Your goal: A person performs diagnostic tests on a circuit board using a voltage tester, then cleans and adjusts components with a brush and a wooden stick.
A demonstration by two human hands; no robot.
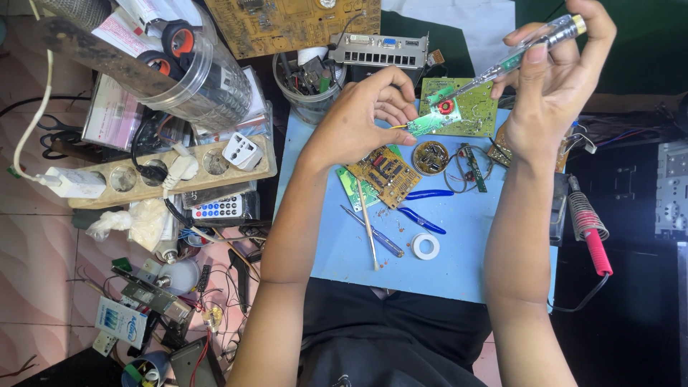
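One roll of white tape (426, 246) sits on the blue mat's (459, 265) near part, with one pair of blue-handled pliers (423, 208) just beyond it. Further up are two loose boards, brown (387, 174) and round (431, 158). Above the mat's far edge, left hand (358, 118) curls, pinching a small green board (436, 118); right hand (555, 79) grips one clear-handled tester screwdriver (519, 56), tip on that board.

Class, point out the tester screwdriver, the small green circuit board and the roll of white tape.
tester screwdriver (527, 51), head view, clear handle
small green circuit board (433, 120), head view, board face
roll of white tape (426, 246), head view, ring's edge
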